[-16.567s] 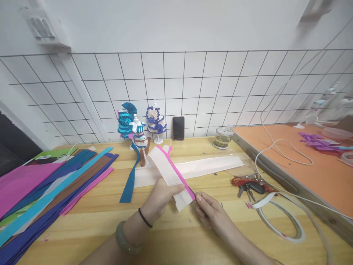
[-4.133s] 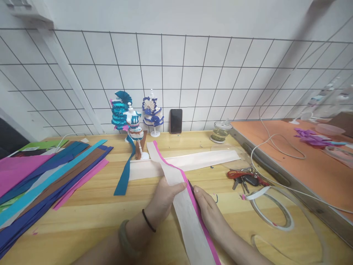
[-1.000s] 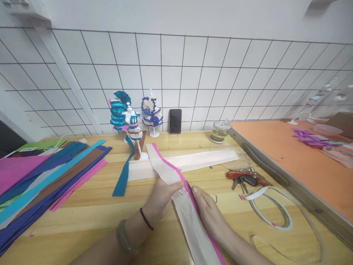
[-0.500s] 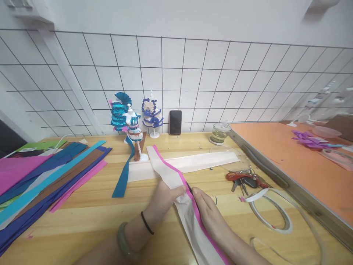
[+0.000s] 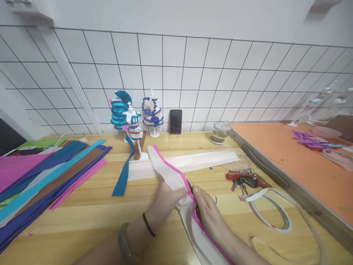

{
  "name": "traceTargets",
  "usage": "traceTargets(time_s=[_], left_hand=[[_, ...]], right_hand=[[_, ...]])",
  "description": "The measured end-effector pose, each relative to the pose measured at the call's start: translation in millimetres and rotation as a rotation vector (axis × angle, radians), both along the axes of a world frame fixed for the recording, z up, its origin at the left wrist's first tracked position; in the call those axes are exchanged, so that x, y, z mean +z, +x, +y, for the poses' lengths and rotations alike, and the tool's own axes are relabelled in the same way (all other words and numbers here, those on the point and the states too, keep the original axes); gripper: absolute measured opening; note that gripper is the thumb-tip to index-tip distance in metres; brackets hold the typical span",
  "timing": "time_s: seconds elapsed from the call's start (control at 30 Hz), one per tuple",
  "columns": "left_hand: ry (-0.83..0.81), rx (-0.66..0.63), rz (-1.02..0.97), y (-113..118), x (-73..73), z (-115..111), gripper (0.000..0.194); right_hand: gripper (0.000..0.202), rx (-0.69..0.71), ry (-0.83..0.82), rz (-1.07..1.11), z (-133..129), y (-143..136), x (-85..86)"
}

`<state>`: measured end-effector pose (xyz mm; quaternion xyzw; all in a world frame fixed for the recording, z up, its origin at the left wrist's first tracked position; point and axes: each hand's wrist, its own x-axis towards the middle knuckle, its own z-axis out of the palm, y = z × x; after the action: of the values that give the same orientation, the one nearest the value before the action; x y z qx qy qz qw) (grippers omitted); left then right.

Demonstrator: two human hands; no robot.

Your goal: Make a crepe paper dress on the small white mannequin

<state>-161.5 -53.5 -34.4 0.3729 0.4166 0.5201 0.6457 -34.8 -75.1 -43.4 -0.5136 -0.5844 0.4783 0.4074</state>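
A long white paper strip [image 5: 161,167] with a pink edge [image 5: 174,169] runs from the table's middle down towards me. My left hand [image 5: 168,200] is closed on this strip, its thumb pressing on top near the pink edge. Close beside it, my right hand [image 5: 208,211] is wrapped round what look like dark scissors [image 5: 190,186]; only a dark tip and a bit of the handle show along the pink edge. Under the strip's far end lies another pale strip [image 5: 209,160], flat across the table.
Small dress forms [image 5: 134,121] in paper outfits stand behind, near a phone [image 5: 175,121] leaning on the wall. Coloured paper strips [image 5: 60,173] lie left. At right are a lidded glass [image 5: 220,133], keys [image 5: 245,180], a tape roll [image 5: 288,222] and an orange board [image 5: 286,158].
The strip shifts slightly between my hands and bends more by my right fingers. My left hand and forearm move slightly right. Both hands keep their grip.
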Motion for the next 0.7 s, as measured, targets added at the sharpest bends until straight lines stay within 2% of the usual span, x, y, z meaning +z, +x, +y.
traceTargets(time_s=[0.47,0.7], left_hand=[[0.059,-0.021,-0.023,1.7,-8.3,-0.7,0.025],[0.026,-0.003,-0.019,2.4,-6.7,-1.7,0.023]], right_hand=[[0.039,-0.026,0.046,0.013,1.8,-1.4,-1.2],[0.039,-0.04,0.034,-0.005,3.2,-1.6,-2.4]])
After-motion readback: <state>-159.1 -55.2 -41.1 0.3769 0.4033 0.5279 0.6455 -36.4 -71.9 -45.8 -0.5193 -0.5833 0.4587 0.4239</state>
